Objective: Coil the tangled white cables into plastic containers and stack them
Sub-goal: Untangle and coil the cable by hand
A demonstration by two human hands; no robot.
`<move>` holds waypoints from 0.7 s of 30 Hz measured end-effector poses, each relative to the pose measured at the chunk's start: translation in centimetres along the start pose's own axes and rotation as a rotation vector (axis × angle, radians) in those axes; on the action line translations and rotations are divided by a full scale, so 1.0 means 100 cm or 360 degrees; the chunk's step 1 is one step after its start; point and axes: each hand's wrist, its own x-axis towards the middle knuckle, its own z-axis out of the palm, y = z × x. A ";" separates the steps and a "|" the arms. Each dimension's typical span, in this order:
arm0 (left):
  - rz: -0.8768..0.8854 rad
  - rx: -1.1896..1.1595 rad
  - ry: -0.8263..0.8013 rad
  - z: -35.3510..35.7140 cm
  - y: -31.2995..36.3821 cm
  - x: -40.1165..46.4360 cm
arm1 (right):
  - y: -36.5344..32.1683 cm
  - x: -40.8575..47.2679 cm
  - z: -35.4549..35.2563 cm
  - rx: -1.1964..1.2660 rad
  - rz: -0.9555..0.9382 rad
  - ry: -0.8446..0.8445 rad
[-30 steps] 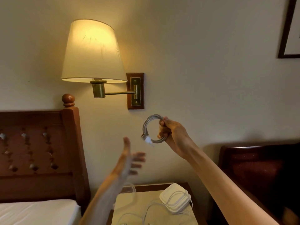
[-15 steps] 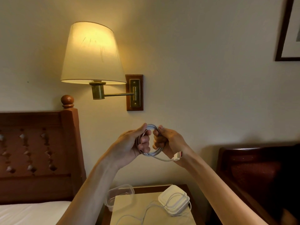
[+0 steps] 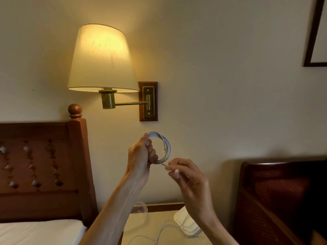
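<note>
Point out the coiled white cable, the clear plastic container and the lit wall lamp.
Coiled white cable (image 3: 166, 147), head view, right side of the loop.
Clear plastic container (image 3: 141, 207), head view, rim.
Lit wall lamp (image 3: 102, 57), head view, middle of the shade.

A lit wall lamp casts warm, dim light across the wall, leaving the lower right dark, with wide-angle bending at the edges.
</note>
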 end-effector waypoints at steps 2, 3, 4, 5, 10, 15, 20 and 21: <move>0.0007 -0.0076 -0.0017 0.001 -0.001 -0.003 | -0.002 0.005 0.000 0.0164 0.0160 0.0186; 0.0000 -0.0114 -0.0032 0.001 -0.002 -0.005 | -0.004 0.009 -0.002 0.0284 0.0287 0.0278; -0.0012 -0.0149 -0.0047 0.003 -0.003 -0.008 | -0.006 0.015 -0.003 0.0414 0.0427 0.0377; -0.0019 -0.0173 -0.0065 0.004 -0.004 -0.012 | -0.007 0.020 -0.005 0.0546 0.0566 0.0484; 0.0052 -0.0131 -0.0255 0.011 -0.008 -0.027 | -0.006 0.037 -0.007 0.0774 0.0915 0.0753; -0.0064 0.0043 -0.0482 -0.001 0.000 -0.031 | -0.002 0.042 -0.013 0.0264 0.0876 0.0284; -0.0240 -0.0013 -0.0341 -0.010 -0.002 -0.027 | -0.005 0.049 -0.022 -0.0007 0.0709 -0.0300; -0.0257 -0.0041 -0.0305 -0.011 -0.004 -0.026 | -0.006 0.050 -0.023 0.0002 0.0712 -0.0344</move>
